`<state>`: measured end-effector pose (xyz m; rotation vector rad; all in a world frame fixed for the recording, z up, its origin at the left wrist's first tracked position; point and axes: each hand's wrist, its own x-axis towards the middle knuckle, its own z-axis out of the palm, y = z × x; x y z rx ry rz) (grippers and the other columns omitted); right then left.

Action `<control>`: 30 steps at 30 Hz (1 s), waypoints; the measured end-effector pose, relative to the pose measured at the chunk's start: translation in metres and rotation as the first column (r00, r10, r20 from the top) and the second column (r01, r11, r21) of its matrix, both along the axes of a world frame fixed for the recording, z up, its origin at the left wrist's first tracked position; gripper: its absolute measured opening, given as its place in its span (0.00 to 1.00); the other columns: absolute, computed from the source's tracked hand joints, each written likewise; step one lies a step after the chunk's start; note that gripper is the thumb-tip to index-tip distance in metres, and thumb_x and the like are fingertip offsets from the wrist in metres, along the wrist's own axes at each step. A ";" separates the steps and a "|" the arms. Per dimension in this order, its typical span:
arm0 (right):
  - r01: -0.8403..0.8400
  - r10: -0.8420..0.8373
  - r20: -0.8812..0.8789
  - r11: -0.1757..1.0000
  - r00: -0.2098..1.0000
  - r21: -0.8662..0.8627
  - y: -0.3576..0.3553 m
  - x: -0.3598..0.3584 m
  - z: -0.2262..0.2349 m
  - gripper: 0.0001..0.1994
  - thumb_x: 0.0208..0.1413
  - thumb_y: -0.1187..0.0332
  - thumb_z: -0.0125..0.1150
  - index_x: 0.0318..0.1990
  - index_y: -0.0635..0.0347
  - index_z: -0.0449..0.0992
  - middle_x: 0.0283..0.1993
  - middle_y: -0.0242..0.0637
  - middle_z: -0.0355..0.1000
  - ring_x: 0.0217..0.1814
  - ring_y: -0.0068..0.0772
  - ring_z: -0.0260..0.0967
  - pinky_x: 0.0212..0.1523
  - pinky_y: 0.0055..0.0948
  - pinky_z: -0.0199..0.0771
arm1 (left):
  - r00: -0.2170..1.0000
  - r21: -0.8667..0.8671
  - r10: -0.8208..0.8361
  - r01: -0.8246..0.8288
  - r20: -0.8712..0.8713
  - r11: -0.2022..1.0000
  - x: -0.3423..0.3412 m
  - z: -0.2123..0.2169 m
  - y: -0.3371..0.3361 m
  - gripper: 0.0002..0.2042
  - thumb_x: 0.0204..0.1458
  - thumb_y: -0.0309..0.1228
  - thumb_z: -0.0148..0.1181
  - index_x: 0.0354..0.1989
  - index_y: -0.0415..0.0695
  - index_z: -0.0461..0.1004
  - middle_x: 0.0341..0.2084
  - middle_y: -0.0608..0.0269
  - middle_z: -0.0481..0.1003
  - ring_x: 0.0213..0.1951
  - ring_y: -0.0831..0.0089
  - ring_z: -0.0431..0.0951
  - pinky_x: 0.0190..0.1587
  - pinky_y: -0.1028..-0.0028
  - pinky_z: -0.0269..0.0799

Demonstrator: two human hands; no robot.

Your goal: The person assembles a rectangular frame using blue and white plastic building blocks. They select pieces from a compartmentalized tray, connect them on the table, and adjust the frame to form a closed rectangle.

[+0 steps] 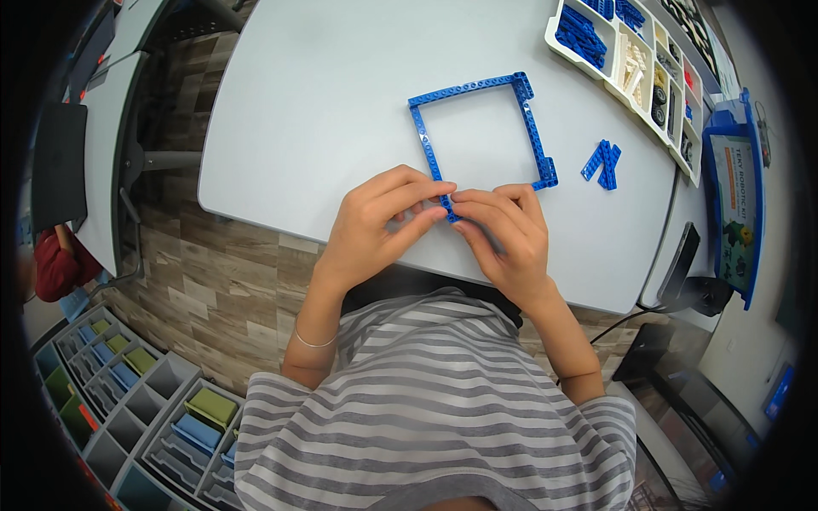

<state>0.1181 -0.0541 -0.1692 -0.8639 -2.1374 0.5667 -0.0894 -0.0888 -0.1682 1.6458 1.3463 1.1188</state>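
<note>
A square frame of blue toy building beams (528,126) lies on the white table, its near left corner between my hands. My left hand (381,217) pinches that corner from the left with thumb and fingers. From the right, my right hand (509,234) closes on the same corner, its fingertips almost meeting the left ones. The near side of the frame is mostly covered by my right hand. Small blue blocks stick out at the two right corners. To the right of the frame, several loose blue beams (606,164) lie crossed over one another.
A white sorting tray (619,91) with blue, white and black parts stands at the table's far right. Beside it is a blue box (744,196). A dark device (679,264) stands at the right edge. Grey bins (145,400) are at lower left; a person in red (64,262) is far left.
</note>
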 end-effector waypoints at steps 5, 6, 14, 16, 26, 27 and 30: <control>0.016 -0.016 -0.006 1.000 1.000 -0.022 0.000 0.000 0.000 0.16 0.43 0.79 0.74 0.42 0.60 0.82 0.46 0.35 0.80 0.41 0.42 0.70 0.41 0.35 0.74 | 0.999 0.003 -0.001 0.002 -0.040 1.000 0.001 0.003 -0.001 0.17 0.51 0.30 0.75 0.50 0.45 0.85 0.36 0.66 0.80 0.32 0.76 0.77 0.30 0.77 0.72; 0.015 -0.015 -0.006 1.000 1.000 -0.021 0.000 0.001 0.000 0.16 0.43 0.79 0.74 0.42 0.60 0.82 0.46 0.35 0.80 0.41 0.42 0.70 0.41 0.35 0.74 | 0.999 0.004 0.000 0.000 -0.050 1.000 0.001 0.003 -0.001 0.17 0.51 0.29 0.75 0.50 0.45 0.85 0.36 0.66 0.80 0.32 0.76 0.77 0.29 0.77 0.72; 0.010 -0.010 -0.020 1.000 1.000 -0.021 0.000 -0.001 -0.002 0.15 0.43 0.80 0.74 0.41 0.60 0.83 0.44 0.34 0.80 0.41 0.41 0.70 0.42 0.34 0.73 | 0.998 -0.033 0.011 -0.013 -0.056 0.999 0.002 0.004 0.000 0.16 0.50 0.28 0.75 0.49 0.45 0.85 0.34 0.66 0.79 0.32 0.76 0.78 0.29 0.77 0.71; 0.009 -0.009 -0.017 1.000 1.000 -0.019 0.000 0.000 -0.002 0.14 0.43 0.81 0.73 0.41 0.61 0.83 0.44 0.34 0.80 0.41 0.41 0.70 0.41 0.34 0.73 | 0.999 -0.050 0.018 -0.020 -0.040 0.999 0.004 0.006 0.000 0.16 0.50 0.28 0.74 0.49 0.45 0.85 0.35 0.67 0.79 0.33 0.76 0.78 0.30 0.76 0.70; -0.047 0.032 0.087 0.982 0.996 0.182 -0.003 0.007 -0.007 0.20 0.37 0.81 0.66 0.43 0.66 0.83 0.46 0.38 0.81 0.37 0.39 0.71 0.32 0.32 0.75 | 0.999 -0.191 0.027 -0.030 -0.017 0.981 0.009 0.019 -0.004 0.14 0.52 0.29 0.73 0.48 0.45 0.83 0.34 0.67 0.78 0.38 0.74 0.78 0.36 0.73 0.68; -0.052 0.034 0.090 0.978 0.995 0.200 -0.003 0.008 -0.007 0.20 0.37 0.80 0.66 0.44 0.66 0.83 0.47 0.38 0.81 0.37 0.39 0.71 0.31 0.32 0.75 | 1.000 -0.192 0.021 -0.022 -0.007 0.981 0.008 0.019 -0.004 0.13 0.52 0.29 0.73 0.47 0.45 0.83 0.34 0.67 0.78 0.38 0.73 0.78 0.36 0.73 0.68; -0.075 0.051 0.108 0.970 0.993 0.230 -0.002 0.011 -0.008 0.21 0.37 0.79 0.66 0.45 0.66 0.84 0.47 0.38 0.81 0.37 0.39 0.72 0.31 0.31 0.75 | 1.000 -0.191 0.013 -0.010 0.018 0.981 0.007 0.019 -0.002 0.12 0.53 0.29 0.73 0.45 0.44 0.84 0.33 0.66 0.80 0.38 0.73 0.78 0.36 0.73 0.68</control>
